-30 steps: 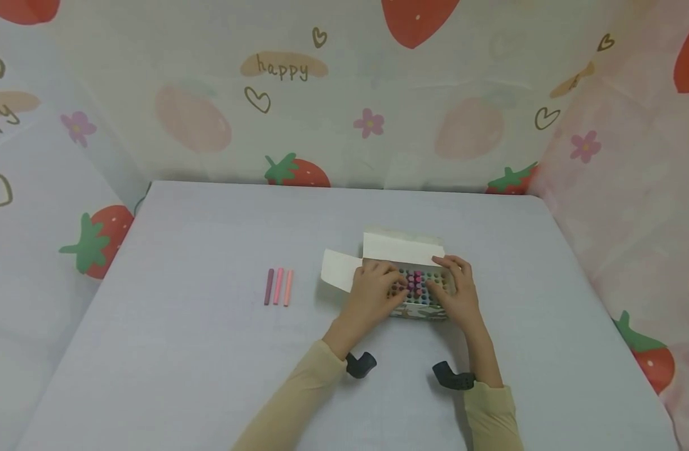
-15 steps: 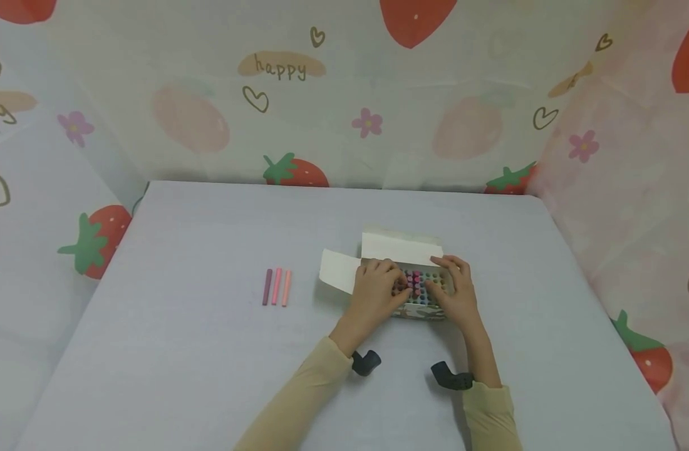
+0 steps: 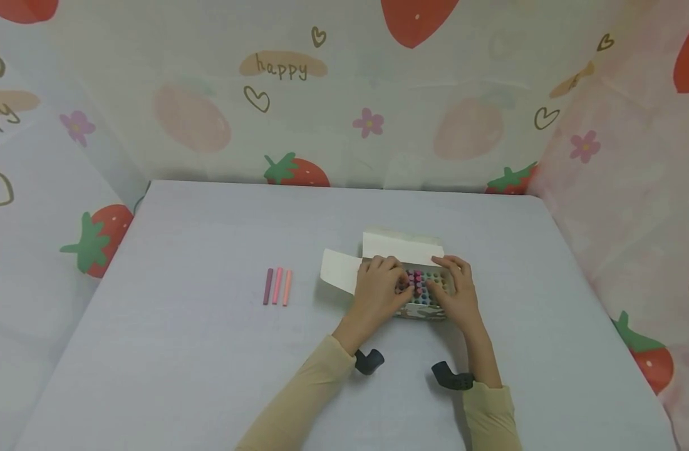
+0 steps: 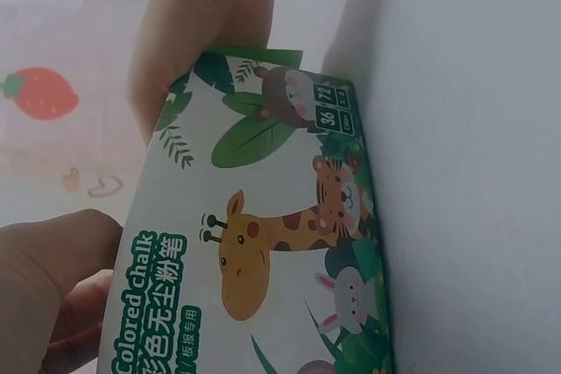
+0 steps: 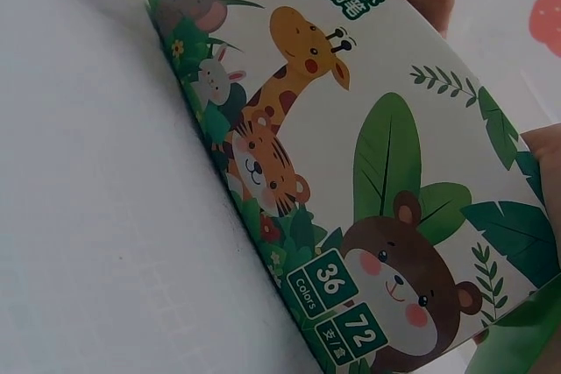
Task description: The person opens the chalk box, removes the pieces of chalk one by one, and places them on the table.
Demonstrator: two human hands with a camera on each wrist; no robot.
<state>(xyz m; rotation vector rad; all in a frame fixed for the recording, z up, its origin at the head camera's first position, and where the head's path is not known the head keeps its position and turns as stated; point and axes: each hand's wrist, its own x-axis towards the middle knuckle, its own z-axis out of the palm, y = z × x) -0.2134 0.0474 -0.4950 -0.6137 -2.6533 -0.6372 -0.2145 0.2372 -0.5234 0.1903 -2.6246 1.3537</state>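
An opened box of colored chalk (image 3: 423,311) lies on the table, with several chalk sticks (image 3: 416,280) showing their ends, magenta ones in the middle. My left hand (image 3: 376,287) reaches over the box's left half, fingers bent down at the chalk; whether a stick is pinched there is hidden. My right hand (image 3: 460,295) holds the box's right end, its thumb over the chalk ends and its fingers at the far right rim. In the right wrist view the printed box front (image 5: 351,172) hides most of both hands.
To the left on the white table (image 3: 181,351) lie three chalk sticks side by side: purple (image 3: 268,286), pink (image 3: 277,285) and peach (image 3: 287,287). The box's white flaps (image 3: 341,270) stand open at its left and back. A strawberry-print curtain (image 3: 344,94) surrounds the table.
My left hand has shifted slightly to the right over the chalk ends. My right hand, the box and the three loose sticks stay where they were.
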